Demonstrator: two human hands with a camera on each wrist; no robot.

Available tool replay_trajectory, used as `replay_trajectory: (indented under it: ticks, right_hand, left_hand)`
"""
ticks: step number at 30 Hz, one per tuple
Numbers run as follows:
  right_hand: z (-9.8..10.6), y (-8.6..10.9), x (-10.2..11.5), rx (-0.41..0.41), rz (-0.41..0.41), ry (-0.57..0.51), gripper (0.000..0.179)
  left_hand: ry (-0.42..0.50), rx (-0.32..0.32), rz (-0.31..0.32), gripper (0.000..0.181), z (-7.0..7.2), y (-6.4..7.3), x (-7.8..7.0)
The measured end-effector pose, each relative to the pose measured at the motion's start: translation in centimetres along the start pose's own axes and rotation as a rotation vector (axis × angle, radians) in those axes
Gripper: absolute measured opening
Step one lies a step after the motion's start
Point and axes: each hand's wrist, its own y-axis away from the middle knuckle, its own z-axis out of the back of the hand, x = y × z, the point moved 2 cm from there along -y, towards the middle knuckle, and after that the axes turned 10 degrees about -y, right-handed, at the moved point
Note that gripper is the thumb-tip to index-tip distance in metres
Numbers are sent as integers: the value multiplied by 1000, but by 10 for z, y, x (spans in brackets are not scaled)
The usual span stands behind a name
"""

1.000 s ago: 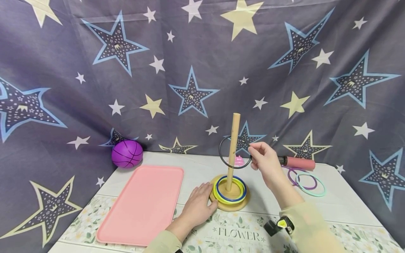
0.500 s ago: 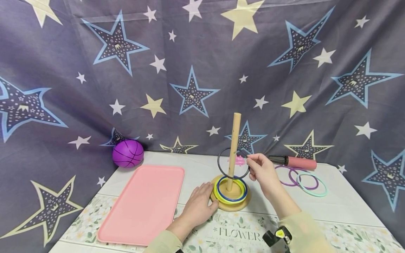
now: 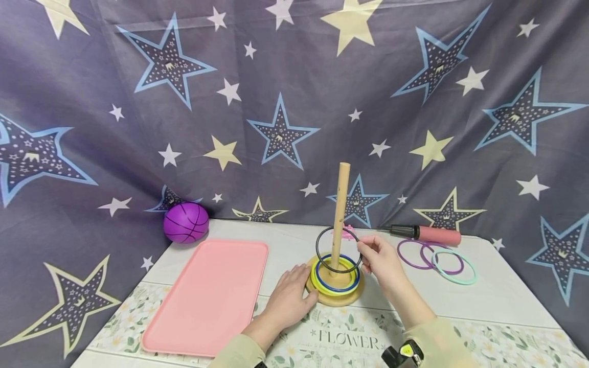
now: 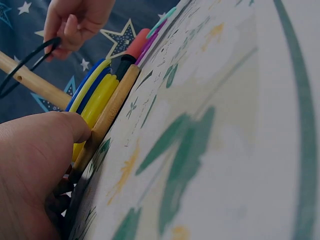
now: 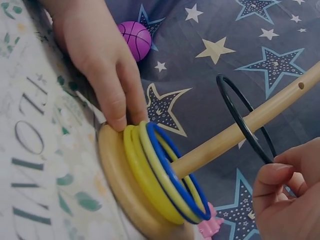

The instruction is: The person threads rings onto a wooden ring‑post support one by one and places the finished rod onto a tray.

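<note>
My right hand (image 3: 380,260) pinches a black ring (image 5: 243,123) between thumb and fingers. The ring encircles the upright wooden post (image 3: 341,209) and hangs tilted above several stacked rings. In the right wrist view, the stack shows a blue ring (image 5: 192,200) on top and yellow rings (image 5: 156,200) under it, around the foot of the post. They lie on the round wooden base (image 3: 337,301). My left hand (image 3: 288,300) rests against the left side of that base, fingers extended and thumb touching its rim. The left wrist view hides most of its fingers.
Right of the stand lie two purple rings (image 3: 416,267), a mint ring (image 3: 474,280) and a pink-and-black hand pump (image 3: 439,235). A small pink toy (image 3: 348,231) sits behind the post. On the left are a pink tray (image 3: 207,296) and a purple ball (image 3: 186,223); a star-patterned curtain hangs behind.
My right hand has moved down, lowering the black ring along the post from mid-height to just above the stacked rings. The left hand has stayed at the base.
</note>
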Motion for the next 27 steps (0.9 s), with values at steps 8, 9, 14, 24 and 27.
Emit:
replay_trajectory:
  ticks: [8,9,14,24,27]
  right_hand:
    - [5,2,-14,-2,-24,1,20]
    - [5,2,-16,1,-29,0,21]
    - [6,4,-25,8,-46,9,22]
    - [6,4,-35,2,-44,32,18]
    - [7,4,-39,6,-45,40,20]
  left_hand:
    - [-5,-1,0,69,-3,-2,1]
    - [-4,-2,-2,69,-2,-2,1]
    - [4,7,0,69,-1,-1,1]
    - [6,12,4,69,-1,-1,2]
    - [7,16,8,69,-2,-1,2]
